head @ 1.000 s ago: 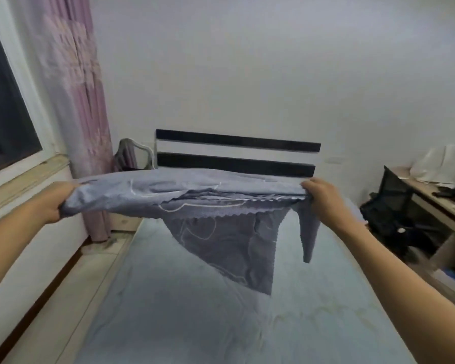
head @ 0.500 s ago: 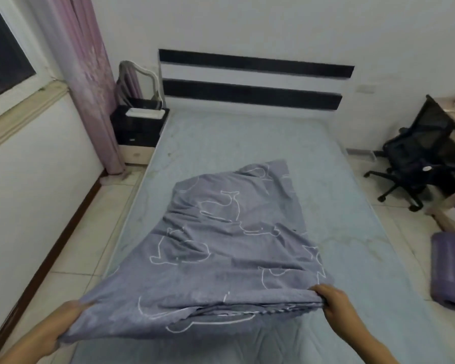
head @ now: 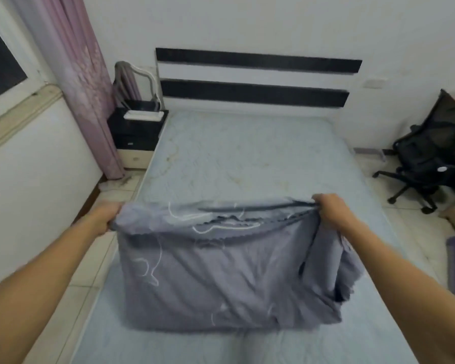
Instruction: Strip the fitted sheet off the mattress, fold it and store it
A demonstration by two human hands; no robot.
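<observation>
The left hand and right hand each clench a top corner of the sheet, draped over the bare mattress. Both corners should travel level, keeping edges aligned for a square fold.

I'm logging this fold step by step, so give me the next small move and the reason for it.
Probably carry the held edge forward and lay it flat. The left hand and right hand each pinch an upper corner of the grey sheet, its lower part bunched on the bare mattress, with loose layers hanging at the right.
</observation>
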